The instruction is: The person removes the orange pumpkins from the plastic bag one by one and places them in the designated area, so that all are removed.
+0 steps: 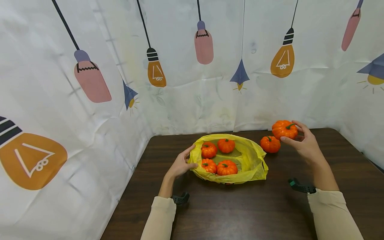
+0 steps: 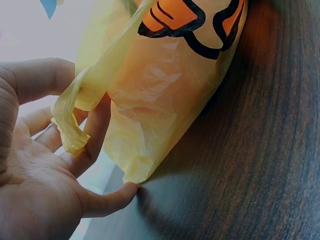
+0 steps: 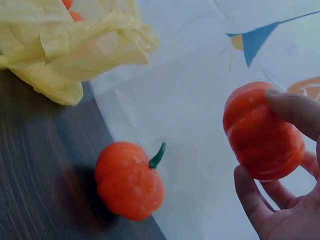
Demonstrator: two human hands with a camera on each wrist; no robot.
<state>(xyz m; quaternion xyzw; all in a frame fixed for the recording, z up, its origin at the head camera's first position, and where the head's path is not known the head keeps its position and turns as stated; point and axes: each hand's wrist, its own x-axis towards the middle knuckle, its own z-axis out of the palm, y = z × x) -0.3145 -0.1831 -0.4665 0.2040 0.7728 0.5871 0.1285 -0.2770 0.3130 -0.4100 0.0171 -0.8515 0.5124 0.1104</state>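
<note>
Held pumpkin [image 1: 282, 130] shows its stem [image 1: 290, 126] (head view only).

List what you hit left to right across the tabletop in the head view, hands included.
Left hand → yellow bag with four pumpkins inside → pumpkin on the table → held pumpkin → right hand.
</note>
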